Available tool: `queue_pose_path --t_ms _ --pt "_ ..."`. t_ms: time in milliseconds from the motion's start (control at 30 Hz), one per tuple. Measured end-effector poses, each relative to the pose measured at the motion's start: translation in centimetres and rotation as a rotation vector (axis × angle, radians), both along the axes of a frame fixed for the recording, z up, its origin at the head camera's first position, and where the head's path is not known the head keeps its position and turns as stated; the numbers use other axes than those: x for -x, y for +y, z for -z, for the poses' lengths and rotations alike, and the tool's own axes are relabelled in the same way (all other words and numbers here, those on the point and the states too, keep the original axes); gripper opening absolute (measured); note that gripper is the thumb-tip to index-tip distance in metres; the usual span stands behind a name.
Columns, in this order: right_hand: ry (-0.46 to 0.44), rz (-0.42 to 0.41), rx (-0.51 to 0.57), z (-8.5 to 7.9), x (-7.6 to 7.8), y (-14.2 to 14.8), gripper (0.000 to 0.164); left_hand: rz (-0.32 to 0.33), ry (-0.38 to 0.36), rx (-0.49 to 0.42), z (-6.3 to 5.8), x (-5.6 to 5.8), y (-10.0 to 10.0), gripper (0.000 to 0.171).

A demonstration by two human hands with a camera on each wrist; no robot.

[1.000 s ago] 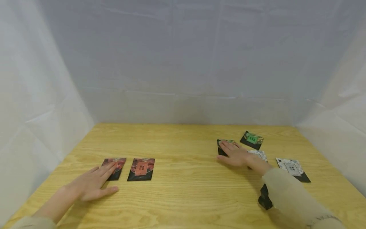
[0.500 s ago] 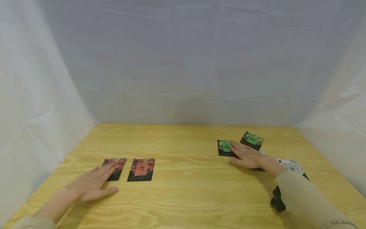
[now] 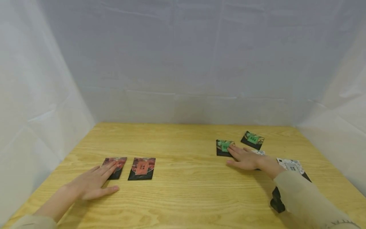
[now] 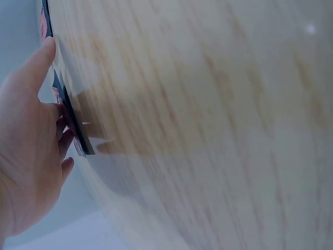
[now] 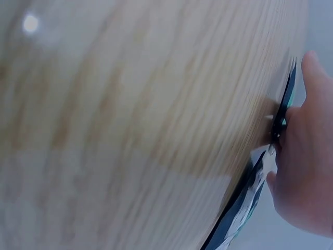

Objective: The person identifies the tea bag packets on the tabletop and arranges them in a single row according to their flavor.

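With its fingers straight, my left hand [image 3: 92, 183] rests on a black packet with a red label [image 3: 118, 168], covering its left side. A second red-label packet [image 3: 142, 168] lies flat just to the right of it. My right hand [image 3: 246, 158] lies with extended fingers, its fingertips on the right edge of a packet with a green label [image 3: 224, 147]. Another green-label packet [image 3: 253, 140] lies behind that hand. Under and beyond the wrist, a white-patterned packet [image 3: 259, 152] is mostly hidden. In the right wrist view, the fingers sit against the dark packet [image 5: 285, 104].
Farther right, another white-patterned packet [image 3: 292, 167] is partly covered by the right sleeve [image 3: 308, 200]. A black wrist device [image 3: 276, 200] hangs under that forearm. White sheeting [image 3: 183, 63] walls in the wooden table [image 3: 183, 197] at the back and both sides.
My right hand has slid right and slightly back toward me across the green-label packet, uncovering its label. The packet stays almost where it was. My left hand has not moved.
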State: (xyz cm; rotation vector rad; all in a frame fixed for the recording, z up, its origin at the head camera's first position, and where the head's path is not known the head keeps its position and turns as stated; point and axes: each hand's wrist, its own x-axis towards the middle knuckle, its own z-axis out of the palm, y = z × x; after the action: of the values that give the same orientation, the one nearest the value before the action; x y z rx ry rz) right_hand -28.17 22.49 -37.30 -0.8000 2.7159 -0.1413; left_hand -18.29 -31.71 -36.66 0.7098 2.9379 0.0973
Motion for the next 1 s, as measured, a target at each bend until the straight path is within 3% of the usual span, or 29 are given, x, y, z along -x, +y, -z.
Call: queue_pose_path --t_ms 700,1000 --pt "-0.012 -0.145 -0.011 -0.1 -3.4 -6.4 0.082 -0.014 -0.002 0.005 0.2 -0.1 -0.2 0.082" --pt "0.027 -0.199 -0.045 -0.1 -5.1 -10.2 0.077 -0.016 -0.021 0.001 -0.1 -0.2 0.0 0.082"
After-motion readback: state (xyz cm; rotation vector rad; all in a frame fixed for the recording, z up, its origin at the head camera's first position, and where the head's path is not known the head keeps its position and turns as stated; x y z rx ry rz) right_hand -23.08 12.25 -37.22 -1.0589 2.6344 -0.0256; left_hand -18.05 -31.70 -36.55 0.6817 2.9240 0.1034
